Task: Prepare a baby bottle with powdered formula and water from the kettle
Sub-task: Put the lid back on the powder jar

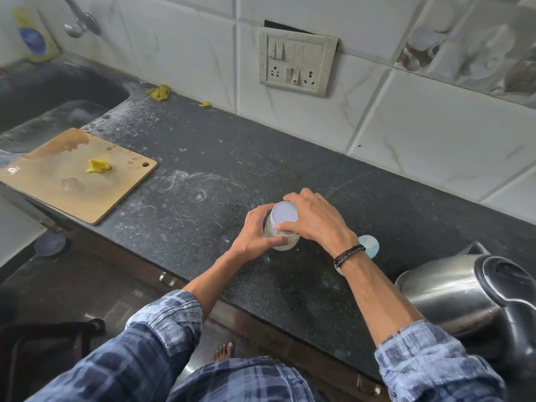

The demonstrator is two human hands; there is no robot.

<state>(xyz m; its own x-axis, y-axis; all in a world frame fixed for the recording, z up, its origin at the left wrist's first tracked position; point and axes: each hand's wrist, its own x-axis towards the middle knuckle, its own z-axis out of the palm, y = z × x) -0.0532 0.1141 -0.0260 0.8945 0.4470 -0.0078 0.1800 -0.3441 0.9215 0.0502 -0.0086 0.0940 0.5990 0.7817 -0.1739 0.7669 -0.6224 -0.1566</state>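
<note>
Just right of the frame's centre, a jar (283, 242) stood on the counter (203, 158). The left hand (256, 232) curled its fingers round the body, and the right hand (317, 220) pinched the white lid (285, 216) at its rim. Little looked done: the lid was still seated (opening or closing, I couldn't tell), the kettle (452, 294) at lower right sat apart, and no bottle was clearly visible.

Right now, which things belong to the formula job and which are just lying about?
In the job: white-lidded container, left grip round its body, right grip on the lid; steel kettle; perhaps the pale blue disc.
Lying about: cutting board with a yellow scrap; yellow rag by the wall; sink.
</note>
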